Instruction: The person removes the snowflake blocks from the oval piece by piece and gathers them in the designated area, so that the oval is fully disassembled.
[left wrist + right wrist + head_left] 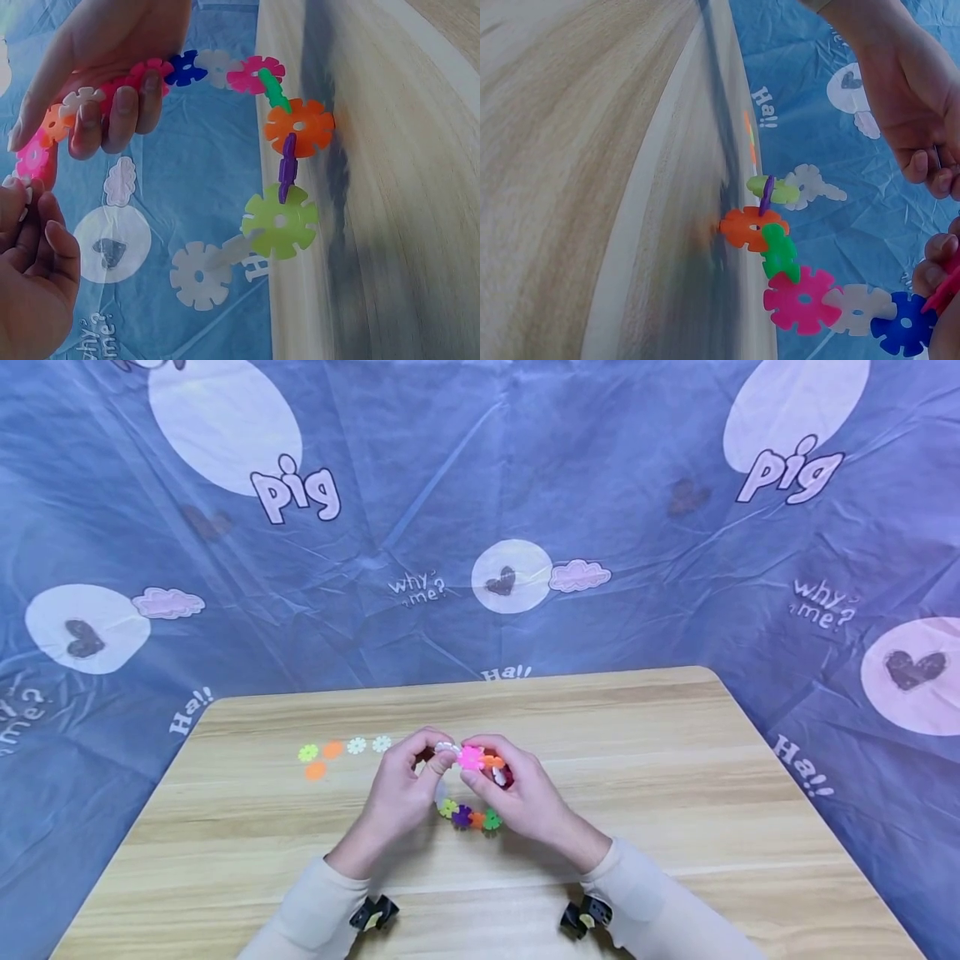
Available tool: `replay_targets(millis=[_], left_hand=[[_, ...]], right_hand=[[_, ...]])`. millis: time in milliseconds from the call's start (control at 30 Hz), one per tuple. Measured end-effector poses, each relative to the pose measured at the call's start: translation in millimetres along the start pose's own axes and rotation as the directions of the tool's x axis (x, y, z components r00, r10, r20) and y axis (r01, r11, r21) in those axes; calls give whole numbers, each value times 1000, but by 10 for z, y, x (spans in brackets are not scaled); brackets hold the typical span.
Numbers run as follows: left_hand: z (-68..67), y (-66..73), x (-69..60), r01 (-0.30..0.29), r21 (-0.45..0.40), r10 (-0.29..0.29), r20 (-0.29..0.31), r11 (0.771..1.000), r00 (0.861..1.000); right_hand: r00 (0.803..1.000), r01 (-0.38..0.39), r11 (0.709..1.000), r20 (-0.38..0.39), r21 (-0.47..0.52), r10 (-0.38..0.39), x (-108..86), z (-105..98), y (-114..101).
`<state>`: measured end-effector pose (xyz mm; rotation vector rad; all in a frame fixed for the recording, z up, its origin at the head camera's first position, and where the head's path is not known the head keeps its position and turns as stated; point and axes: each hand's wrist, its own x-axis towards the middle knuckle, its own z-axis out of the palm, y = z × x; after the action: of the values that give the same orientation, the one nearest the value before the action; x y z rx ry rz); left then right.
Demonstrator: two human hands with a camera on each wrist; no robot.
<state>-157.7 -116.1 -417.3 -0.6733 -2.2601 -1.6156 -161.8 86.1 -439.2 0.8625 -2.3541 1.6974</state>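
A chain of joined snowflake-shaped discs hangs in a loop between both hands. My left hand point(405, 785) pinches a white disc point(447, 748) at one end. My right hand point(525, 789) holds the pink disc point(471, 757), with an orange disc point(493, 762) beside it, other fingers curled round the chain. Whether the white and pink discs are joined, I cannot tell. Lower in the loop, the left wrist view shows a yellow-green disc point(280, 221), a purple disc point(288, 168), an orange disc point(298, 127) and a green disc point(274, 91).
Loose discs lie on the wooden table point(247, 827) to the left: a yellow-green one point(308, 752), two orange point(316, 770) and two white point(356, 745). A blue printed cloth point(450, 460) hangs behind and around the table.
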Motion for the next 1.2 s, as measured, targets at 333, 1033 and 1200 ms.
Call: replay_targets(millis=[333,1033,1200], left_hand=[[-51,0,-17,34,-29,-34,-9,999,999],[-205,-56,-57,-22,-24,21,-26,999,999],[-256,-51,-83,38,15,-38,-48,999,998]], right_hand=[[1000,-24,1000,14,-2,24,-8,-11,-8],[999,-35,999,4,10,35,-3,-12,1],[998,-54,998,8,16,54,-18,-25,-3]])
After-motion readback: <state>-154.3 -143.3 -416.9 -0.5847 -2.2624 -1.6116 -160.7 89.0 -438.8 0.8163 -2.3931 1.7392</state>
